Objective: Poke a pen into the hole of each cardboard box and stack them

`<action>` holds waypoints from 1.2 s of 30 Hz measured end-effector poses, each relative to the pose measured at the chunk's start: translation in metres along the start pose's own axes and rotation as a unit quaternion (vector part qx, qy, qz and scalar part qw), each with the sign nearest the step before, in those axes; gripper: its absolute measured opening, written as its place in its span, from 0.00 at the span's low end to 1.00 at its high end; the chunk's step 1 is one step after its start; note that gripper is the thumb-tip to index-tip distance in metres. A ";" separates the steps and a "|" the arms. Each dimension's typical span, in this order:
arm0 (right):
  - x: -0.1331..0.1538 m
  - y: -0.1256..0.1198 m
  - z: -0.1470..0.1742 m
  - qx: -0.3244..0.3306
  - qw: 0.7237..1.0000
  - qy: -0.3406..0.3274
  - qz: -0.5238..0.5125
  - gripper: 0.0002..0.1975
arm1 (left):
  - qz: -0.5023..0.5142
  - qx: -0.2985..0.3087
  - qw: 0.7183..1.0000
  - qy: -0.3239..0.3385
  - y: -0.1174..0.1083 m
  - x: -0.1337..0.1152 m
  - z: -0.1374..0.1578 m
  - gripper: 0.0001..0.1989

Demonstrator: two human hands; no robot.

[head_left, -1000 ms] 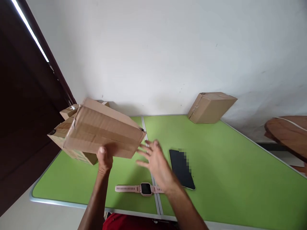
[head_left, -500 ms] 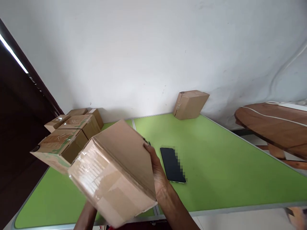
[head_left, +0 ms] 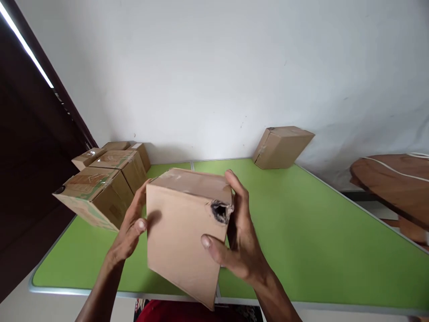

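Between my two hands a brown cardboard box point(head_left: 184, 237) is held up over the near side of the green table. It is tilted, and a torn hole with blackened edges shows at its upper right corner. My right hand point(head_left: 239, 241) grips the right side, its thumb across the front face and its fingers at the far side. My left hand point(head_left: 132, 228) is against the left side, fingertips at the upper left edge, with its thumb bent beside the box.
Several cardboard boxes point(head_left: 103, 183) stand grouped at the left of the green table point(head_left: 301, 246). Another cardboard box point(head_left: 281, 147) rests by the wall at the back right. A brown wooden surface point(head_left: 395, 183) with a white cable lies beyond the right edge. A dark door point(head_left: 30, 147) is at left.
The held box has been turned, bringing a plain face and the charred hole into sight. My left hand has come up to its left side. The phone is now hidden behind my right hand.
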State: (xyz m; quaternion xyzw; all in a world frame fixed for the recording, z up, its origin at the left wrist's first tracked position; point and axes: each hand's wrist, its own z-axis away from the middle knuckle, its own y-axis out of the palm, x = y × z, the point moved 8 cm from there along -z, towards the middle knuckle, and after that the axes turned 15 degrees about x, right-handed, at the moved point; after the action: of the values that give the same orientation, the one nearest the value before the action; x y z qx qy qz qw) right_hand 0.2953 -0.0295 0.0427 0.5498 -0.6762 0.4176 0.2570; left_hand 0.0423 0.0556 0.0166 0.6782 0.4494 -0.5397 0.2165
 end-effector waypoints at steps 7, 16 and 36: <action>0.039 0.006 0.007 0.014 0.984 -0.041 0.175 0.63 | -0.047 -0.108 0.992 0.043 0.042 -0.041 0.001 0.58; 0.036 0.012 0.010 0.001 0.978 -0.076 0.194 0.69 | -0.107 -0.181 0.973 0.094 0.057 -0.060 0.010 0.62; 0.002 0.025 -0.003 0.038 0.989 0.009 0.139 0.57 | -0.155 -0.236 0.957 -0.071 0.051 -0.050 0.009 0.48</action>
State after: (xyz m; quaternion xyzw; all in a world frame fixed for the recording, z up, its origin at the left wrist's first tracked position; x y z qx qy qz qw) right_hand 0.2709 -0.0275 0.0391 0.4559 -0.7274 0.4797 0.1814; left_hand 0.0796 0.0042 0.0501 0.4897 0.6468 -0.4921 0.3158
